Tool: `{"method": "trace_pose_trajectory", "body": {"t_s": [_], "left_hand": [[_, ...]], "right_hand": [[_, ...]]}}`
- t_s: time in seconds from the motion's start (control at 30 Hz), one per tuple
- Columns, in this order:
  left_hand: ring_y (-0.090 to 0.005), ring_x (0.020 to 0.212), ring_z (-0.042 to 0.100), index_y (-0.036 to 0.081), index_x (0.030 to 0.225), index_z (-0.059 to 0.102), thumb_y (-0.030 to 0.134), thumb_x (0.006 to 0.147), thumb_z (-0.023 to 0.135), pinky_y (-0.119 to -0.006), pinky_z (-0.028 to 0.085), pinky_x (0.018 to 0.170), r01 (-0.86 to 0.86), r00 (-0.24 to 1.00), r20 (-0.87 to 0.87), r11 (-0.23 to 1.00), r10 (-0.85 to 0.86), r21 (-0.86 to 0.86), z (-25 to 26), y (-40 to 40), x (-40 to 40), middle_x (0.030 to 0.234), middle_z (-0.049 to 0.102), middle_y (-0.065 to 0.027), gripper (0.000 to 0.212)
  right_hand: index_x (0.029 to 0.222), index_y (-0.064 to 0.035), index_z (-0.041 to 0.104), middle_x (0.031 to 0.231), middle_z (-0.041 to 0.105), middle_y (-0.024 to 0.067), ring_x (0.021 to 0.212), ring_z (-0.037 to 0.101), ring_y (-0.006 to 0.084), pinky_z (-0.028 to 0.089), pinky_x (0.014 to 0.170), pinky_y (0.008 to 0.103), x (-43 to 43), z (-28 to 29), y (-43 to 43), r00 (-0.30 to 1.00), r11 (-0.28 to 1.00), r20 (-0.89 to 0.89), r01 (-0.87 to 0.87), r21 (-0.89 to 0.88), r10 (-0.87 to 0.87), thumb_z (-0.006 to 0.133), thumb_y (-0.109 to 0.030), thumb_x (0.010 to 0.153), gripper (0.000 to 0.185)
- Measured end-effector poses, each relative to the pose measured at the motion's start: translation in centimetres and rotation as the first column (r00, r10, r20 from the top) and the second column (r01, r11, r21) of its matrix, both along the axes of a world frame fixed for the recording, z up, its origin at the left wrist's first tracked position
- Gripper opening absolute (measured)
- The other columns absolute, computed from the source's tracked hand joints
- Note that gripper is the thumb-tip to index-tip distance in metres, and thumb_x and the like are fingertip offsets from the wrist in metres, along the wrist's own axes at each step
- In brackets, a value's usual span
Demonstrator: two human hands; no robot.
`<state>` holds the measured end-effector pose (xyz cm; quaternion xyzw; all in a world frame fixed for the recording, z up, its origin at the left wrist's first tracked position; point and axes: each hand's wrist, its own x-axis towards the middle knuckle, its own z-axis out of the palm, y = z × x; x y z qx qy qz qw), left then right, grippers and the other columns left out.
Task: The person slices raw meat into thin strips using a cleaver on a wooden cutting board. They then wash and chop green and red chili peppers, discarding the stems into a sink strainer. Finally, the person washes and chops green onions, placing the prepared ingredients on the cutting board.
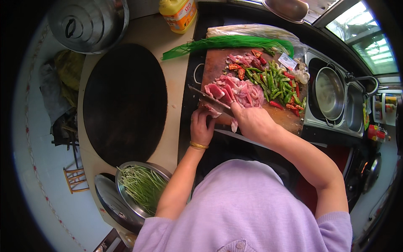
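My right hand (pixel 253 123) grips a kitchen knife (pixel 210 100), its blade lying across the near left part of a wooden cutting board (pixel 280 121). My left hand (pixel 202 126) has its fingers on a piece of raw meat (pixel 212 111) just below the blade. Beyond the knife lies a heap of sliced raw meat (pixel 241 91). Cut green peppers (pixel 277 80) and pieces of red chili (pixel 276 105) are spread to its right. A smaller heap of meat (pixel 241 59) sits near the board's far edge.
A green mesh bag (pixel 195 48) and clear plastic bag (pixel 252 31) lie behind the board. The sink (pixel 354 108) holds a metal pan (pixel 329 93). At left are a large dark round surface (pixel 125 104), a lidded metal pot (pixel 88 26), a yellow jug (pixel 178 15) and a bowl of green stalks (pixel 143 186).
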<state>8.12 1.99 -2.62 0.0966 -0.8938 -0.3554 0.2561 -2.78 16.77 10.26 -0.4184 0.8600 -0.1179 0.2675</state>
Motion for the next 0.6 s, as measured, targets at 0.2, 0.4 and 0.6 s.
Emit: {"method": "trace_pose_trajectory", "body": {"t_s": [0.2,0.4,0.6], "left_hand": [[-0.032,0.085,0.054,0.006,0.084,0.058,0.002,0.066,0.065,-0.037,0.046,0.076,0.041,0.999,0.027,0.999,-0.041,-0.026,-1.0,0.0,0.0,0.088,0.056,-0.0122,0.019],[-0.0321,0.079,0.053,0.006,0.079,0.056,0.006,0.068,0.065,-0.039,0.045,0.07,0.084,0.993,0.086,0.996,-0.084,0.002,-1.4,2.1,0.2,0.082,0.054,-0.0123,0.014],[-0.028,0.077,0.055,0.005,0.082,0.057,0.005,0.068,0.067,-0.034,0.046,0.068,0.034,0.997,0.068,0.994,-0.041,0.102,-0.6,2.1,-1.6,0.083,0.054,-0.0105,0.017]], "right_hand": [[0.092,0.0011,0.041,0.066,0.061,0.018,0.062,0.062,0.0336,0.048,0.053,0.0427,1.3,-1.9,0.0,1.0,1.0,0.002,-0.008,-0.024,0.008,0.048,-0.004,0.075,0.019],[0.093,-0.0004,0.037,0.065,0.059,0.0198,0.064,0.059,0.0376,0.045,0.054,0.047,0.8,-5.9,-2.8,0.995,0.99,0.027,0.099,-0.099,-0.097,0.05,-0.011,0.078,0.023],[0.096,-0.0046,0.036,0.065,0.057,0.0207,0.062,0.056,0.0406,0.043,0.054,0.049,-1.8,-3.7,1.0,0.989,0.987,-0.044,0.134,-0.09,-0.139,0.053,-0.016,0.08,0.026]]}}
